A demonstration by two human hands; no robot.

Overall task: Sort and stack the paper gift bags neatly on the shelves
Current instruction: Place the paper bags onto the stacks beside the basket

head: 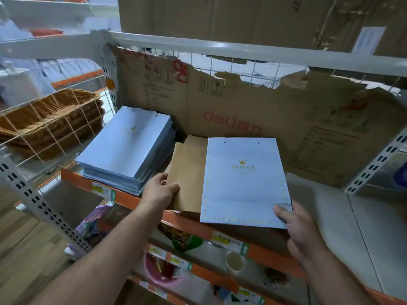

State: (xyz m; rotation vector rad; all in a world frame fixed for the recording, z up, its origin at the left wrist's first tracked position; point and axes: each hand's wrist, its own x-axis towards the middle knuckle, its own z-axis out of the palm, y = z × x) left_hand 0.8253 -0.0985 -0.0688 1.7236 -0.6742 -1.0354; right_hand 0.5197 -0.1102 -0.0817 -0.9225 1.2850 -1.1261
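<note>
A flat pale blue gift bag [243,183] with a gold crown and the word PRINCE lies on the shelf [326,208], partly on top of a pile of brown paper bags [187,172]. My right hand [297,230] pinches the blue bag's near right corner, thumb on top. My left hand [160,190] grips the left edge of the brown bags. A tall stack of pale blue bags [125,148] sits to the left on the same shelf.
Torn cardboard [253,119] lines the back of the shelf. Stacked wicker baskets [48,122] sit behind a wire divider at left. The orange shelf edge [220,234] carries price labels. A paper cup [234,261] and colourful packages lie on the lower shelves.
</note>
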